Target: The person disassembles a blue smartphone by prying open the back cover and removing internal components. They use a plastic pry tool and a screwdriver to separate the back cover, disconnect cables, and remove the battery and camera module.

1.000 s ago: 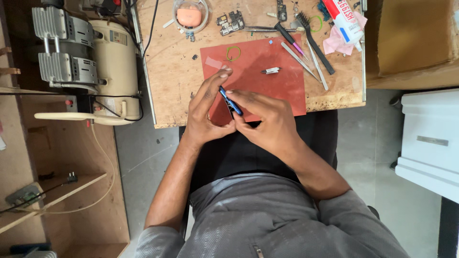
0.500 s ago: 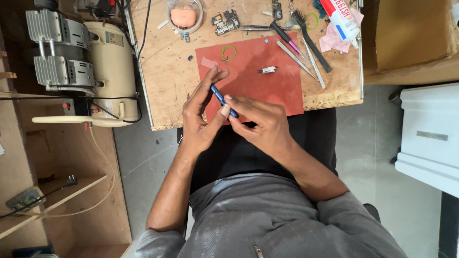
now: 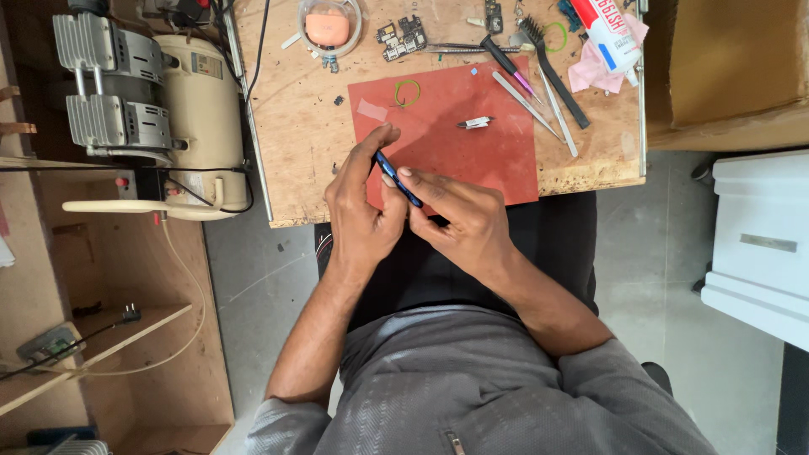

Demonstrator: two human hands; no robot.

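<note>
- left hand (image 3: pixel 362 211) and right hand (image 3: pixel 459 219), mid-frame, both pinching a thin blue phone (image 3: pixel 398 179) edge-on
- red mat (image 3: pixel 472 160) just above them

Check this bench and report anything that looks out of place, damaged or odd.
Nothing is spilled or broken. The hands hold a thin blue device edge-up over the red mat. A bare circuit board lies loose by the clear tub, and the tools lie scattered.

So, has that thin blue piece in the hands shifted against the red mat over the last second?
Yes. The thin blue piece has moved toward the red mat's left edge, and it now overhangs the mat's near-left corner; both hands keep pinching it.
</note>
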